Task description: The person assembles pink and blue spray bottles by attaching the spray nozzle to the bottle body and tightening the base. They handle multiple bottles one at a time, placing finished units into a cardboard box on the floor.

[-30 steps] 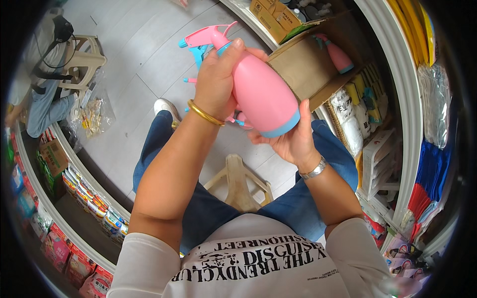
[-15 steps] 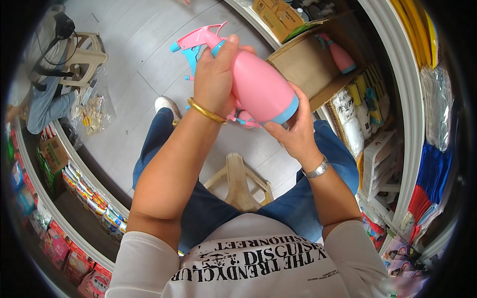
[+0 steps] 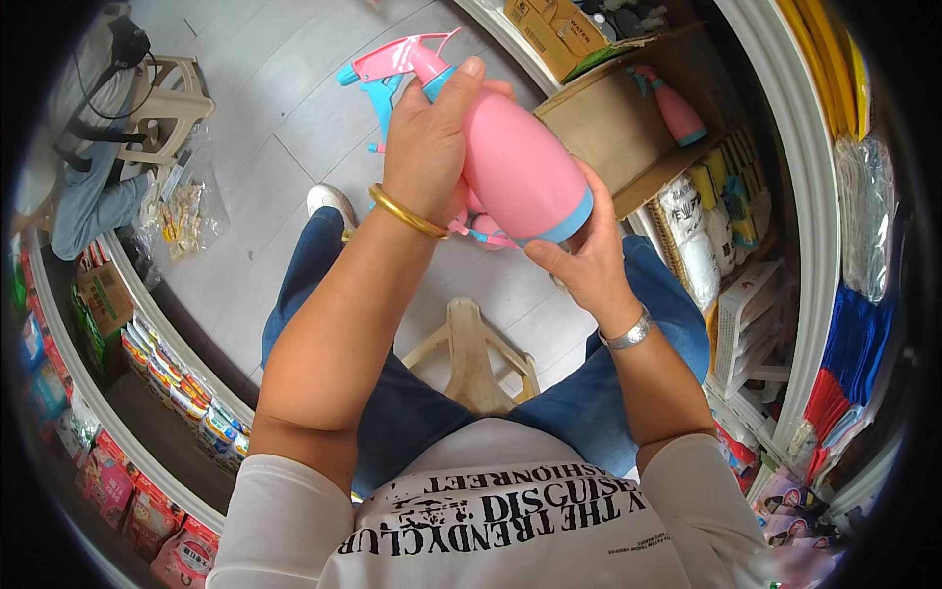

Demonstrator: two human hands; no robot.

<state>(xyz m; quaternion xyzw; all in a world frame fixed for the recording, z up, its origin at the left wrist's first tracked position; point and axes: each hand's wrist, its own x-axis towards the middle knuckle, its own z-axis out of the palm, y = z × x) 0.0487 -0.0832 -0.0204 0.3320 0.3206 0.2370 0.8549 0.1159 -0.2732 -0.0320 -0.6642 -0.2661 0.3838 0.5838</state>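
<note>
While the left hand (image 3: 422,147) wraps round the neck, the right hand (image 3: 594,260) cups the blue base, and between them leans one pink plastic spray bottle (image 3: 525,162), its head to the far left, up above the grey tiled floor (image 3: 294,108). Both hands clamped on it, then! Looks like the steadying step, this; the next move calls for a firm neck grip and a well-supported base, as that smooth body could slip.

Now the count: one bottle in the hands; a second pink spray bottle with blue trim (image 3: 677,113) at far right, inside one open brown cardboard box (image 3: 599,128); and pink-and-blue spray parts (image 3: 486,231) poking out behind the grip, too covered to number. Stools? One beige plastic stool (image 3: 471,353) near, between the knees, and another beige stool (image 3: 177,113) far left.
</note>
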